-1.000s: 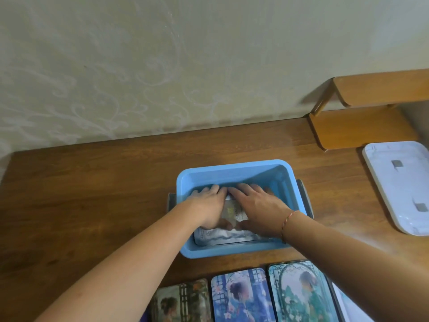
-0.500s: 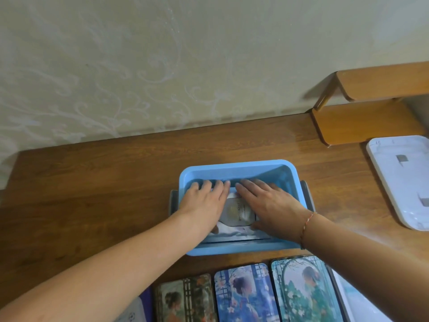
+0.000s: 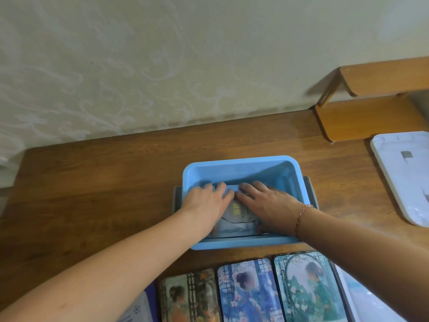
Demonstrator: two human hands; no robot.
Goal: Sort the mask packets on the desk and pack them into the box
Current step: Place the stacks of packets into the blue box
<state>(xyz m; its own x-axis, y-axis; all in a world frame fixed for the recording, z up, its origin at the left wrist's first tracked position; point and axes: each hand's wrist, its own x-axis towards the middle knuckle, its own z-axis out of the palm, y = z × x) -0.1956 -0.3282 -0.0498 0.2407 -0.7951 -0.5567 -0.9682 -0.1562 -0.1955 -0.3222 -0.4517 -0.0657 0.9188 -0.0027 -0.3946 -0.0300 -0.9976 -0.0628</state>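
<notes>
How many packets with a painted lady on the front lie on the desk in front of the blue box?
3, side by side: brown-toned illustrated packet leftmost, blue floral packet in the middle, green garden-arch packet rightmost. Others may lie outside the frame.

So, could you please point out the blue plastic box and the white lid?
Blue plastic box (image 3: 239,161): head view, far rim.
White plastic lid (image 3: 394,180): head view, flat top, left part.

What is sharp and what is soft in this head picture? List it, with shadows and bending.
Head view: even, soft light; faint shadows under the shelf on the wall. Wide lens bows the desk edge. Left hand and right hand lie flat on the packet in the blue box, fairly sharp; packet print unreadable. Picture packets at the bottom look soft.
</notes>
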